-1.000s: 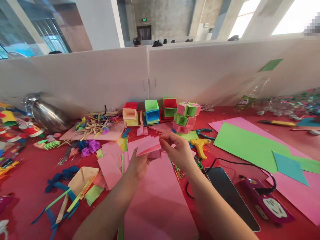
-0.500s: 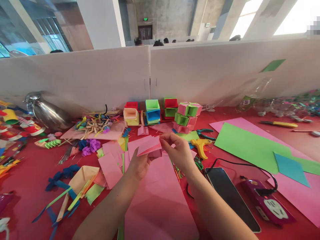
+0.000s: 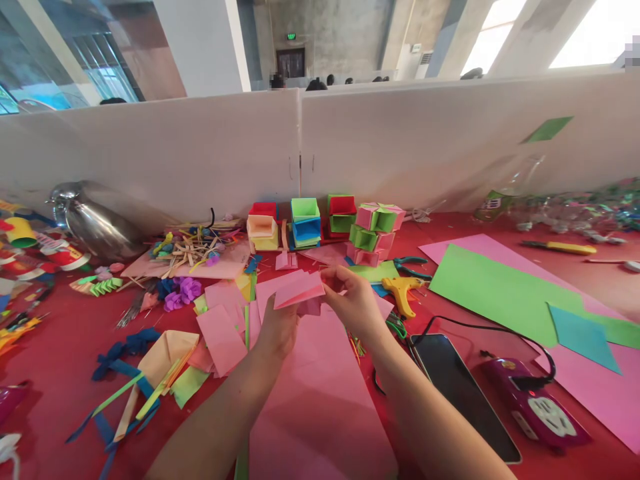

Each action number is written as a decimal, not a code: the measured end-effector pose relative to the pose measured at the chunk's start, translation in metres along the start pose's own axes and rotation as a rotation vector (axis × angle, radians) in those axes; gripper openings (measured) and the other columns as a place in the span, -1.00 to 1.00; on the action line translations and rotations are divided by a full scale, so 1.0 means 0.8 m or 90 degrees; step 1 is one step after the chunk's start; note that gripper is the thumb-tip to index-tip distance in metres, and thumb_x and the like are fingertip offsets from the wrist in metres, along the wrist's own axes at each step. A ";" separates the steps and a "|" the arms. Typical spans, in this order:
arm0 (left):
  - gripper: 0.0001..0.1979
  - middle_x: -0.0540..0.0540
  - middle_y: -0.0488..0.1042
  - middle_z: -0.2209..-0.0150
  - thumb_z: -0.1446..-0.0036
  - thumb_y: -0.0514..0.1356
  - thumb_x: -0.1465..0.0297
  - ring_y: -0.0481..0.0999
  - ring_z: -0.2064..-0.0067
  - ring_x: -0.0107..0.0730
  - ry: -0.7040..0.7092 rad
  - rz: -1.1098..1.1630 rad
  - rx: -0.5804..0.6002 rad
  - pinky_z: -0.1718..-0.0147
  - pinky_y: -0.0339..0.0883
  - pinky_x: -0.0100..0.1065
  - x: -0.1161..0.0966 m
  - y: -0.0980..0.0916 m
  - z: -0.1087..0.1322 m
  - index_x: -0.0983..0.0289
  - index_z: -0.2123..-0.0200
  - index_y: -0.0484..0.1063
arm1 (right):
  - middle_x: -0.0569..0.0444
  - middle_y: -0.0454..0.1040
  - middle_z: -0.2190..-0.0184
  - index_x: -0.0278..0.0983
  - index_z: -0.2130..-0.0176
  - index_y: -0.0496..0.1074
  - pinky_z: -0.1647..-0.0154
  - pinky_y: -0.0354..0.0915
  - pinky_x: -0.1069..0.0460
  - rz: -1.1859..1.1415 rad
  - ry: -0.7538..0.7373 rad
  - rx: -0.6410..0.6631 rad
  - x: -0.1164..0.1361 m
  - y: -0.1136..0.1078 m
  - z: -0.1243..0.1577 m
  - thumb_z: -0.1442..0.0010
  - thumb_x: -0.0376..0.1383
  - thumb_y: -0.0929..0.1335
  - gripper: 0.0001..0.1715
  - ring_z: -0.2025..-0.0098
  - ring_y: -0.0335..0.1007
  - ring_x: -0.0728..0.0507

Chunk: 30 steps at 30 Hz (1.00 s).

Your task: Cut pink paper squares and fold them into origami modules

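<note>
Above the table my two hands hold a folded piece of pink paper (image 3: 299,291) between them. My left hand (image 3: 278,328) grips it from below and the left, with its fingers partly hidden under the paper. My right hand (image 3: 353,293) pinches the right end between thumb and forefinger. Beneath my hands lies a large pink sheet (image 3: 320,400). Several smaller pink paper pieces (image 3: 223,339) are spread to the left. Behind my hands stand stacked folded paper boxes (image 3: 306,231) and a pink and green stack of paper cubes (image 3: 376,235).
To the right are a yellow glue gun (image 3: 401,293), pliers (image 3: 413,267), a phone (image 3: 457,387), a purple power strip (image 3: 535,403) with a cable, and a green sheet (image 3: 500,293). A steel jug (image 3: 97,223) and paper scraps (image 3: 170,360) sit left. A white partition (image 3: 200,153) stands behind.
The folded pink paper has tilted slightly and its right end sits a little further right. My right hand has shifted slightly with it; both hands still hold it.
</note>
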<state>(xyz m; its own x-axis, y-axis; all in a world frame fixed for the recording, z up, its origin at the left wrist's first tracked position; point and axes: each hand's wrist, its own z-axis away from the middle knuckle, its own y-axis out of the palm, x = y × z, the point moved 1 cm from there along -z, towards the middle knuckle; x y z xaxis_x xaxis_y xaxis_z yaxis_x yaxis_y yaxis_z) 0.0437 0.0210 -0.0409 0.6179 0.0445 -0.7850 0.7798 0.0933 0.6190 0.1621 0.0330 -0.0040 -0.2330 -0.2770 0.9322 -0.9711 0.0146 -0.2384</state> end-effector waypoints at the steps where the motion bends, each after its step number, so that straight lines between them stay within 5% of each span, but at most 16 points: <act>1: -0.72 0.02 0.54 0.44 0.29 0.43 0.32 0.49 0.32 -0.38 0.004 -0.006 0.005 0.34 0.35 -0.41 0.002 -0.001 0.000 0.27 0.44 0.51 | 0.17 0.32 0.58 -0.30 0.42 0.41 0.54 0.11 0.11 -0.025 0.015 0.004 -0.001 0.001 -0.001 0.03 -0.29 0.33 -0.89 0.53 0.18 0.01; 14: -0.64 0.03 0.58 0.36 0.23 0.41 0.27 0.50 0.30 -0.37 -0.015 -0.125 -0.015 0.33 0.36 -0.37 -0.004 0.002 0.003 0.25 0.29 0.55 | 0.23 0.20 0.70 -0.30 0.62 0.30 0.63 0.00 0.13 -0.172 0.091 0.009 -0.002 -0.005 -0.004 0.09 -0.25 0.35 -0.80 0.64 0.03 0.08; 22: -0.68 0.11 0.53 0.57 0.20 0.38 0.19 0.52 0.53 -0.34 -0.129 -0.217 0.070 0.52 0.35 -0.38 -0.010 0.005 0.003 0.36 0.51 0.52 | 0.26 0.15 0.72 -0.29 0.69 0.23 0.62 -0.02 0.13 -0.227 0.094 -0.087 -0.007 -0.027 -0.016 0.14 -0.23 0.43 -0.66 0.63 -0.01 0.09; 30: -0.72 0.17 0.59 0.47 0.13 0.34 0.21 0.54 0.48 -0.37 -0.129 -0.246 0.104 0.45 0.37 -0.41 -0.011 0.000 0.000 0.34 0.53 0.51 | 0.25 0.21 0.70 -0.27 0.64 0.32 0.62 -0.03 0.11 -0.239 0.091 -0.180 -0.012 -0.058 -0.029 0.17 -0.23 0.44 -0.75 0.64 0.01 0.07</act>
<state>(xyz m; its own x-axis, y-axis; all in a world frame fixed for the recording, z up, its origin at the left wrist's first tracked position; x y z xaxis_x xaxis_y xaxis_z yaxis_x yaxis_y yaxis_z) 0.0382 0.0206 -0.0342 0.2735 -0.1600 -0.9485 0.9523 -0.0940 0.2905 0.2079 0.0568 0.0046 0.1504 -0.1791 0.9723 -0.9609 0.2049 0.1864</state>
